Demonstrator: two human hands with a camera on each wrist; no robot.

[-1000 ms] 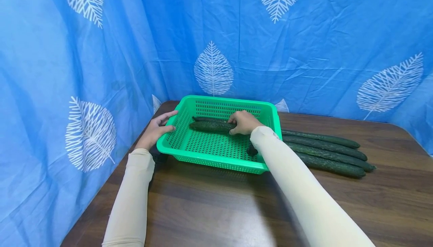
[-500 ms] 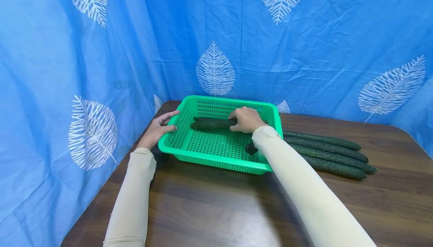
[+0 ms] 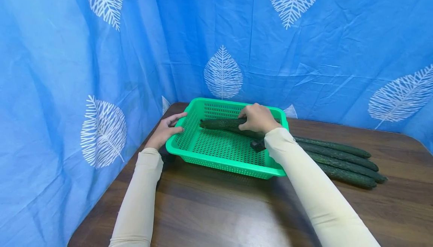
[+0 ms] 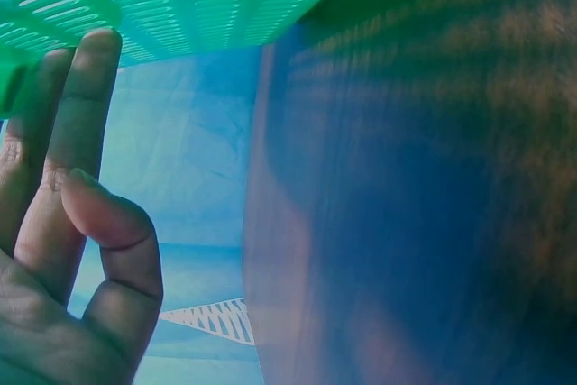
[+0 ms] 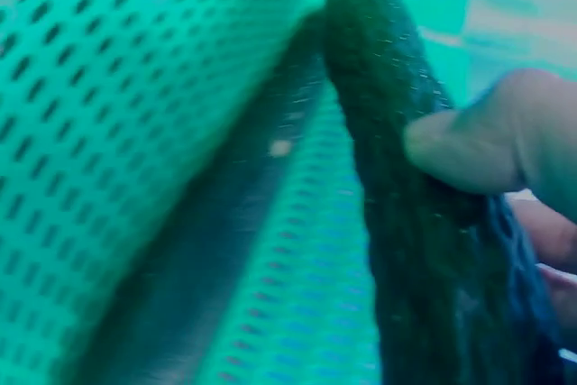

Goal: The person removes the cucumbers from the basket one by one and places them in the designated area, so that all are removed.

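Inside the green plastic basket (image 3: 226,168), my right hand (image 3: 258,118) grips a dark green cucumber (image 3: 223,125) from above, with the thumb on its near side. The right wrist view shows this cucumber (image 5: 383,132) with the thumb (image 5: 469,146) pressed on it. A second cucumber (image 5: 225,196) lies alongside in the basket, mostly hidden behind the held one in the head view. At the basket's left rim is my left hand (image 3: 167,129). Its extended fingers (image 4: 90,78) touch the outer wall of the basket, and the thumb is at the rim.
Several more cucumbers (image 3: 348,164) lie side by side on the brown wooden table (image 3: 216,213), right of the basket, partly behind my right sleeve. A blue curtain (image 3: 189,32) with white leaf prints hangs close behind and to the left.
My right hand has risen slightly and shifted a little right, with the gripped cucumber. My left hand stays at the basket's rim. The head view has turned slightly left.
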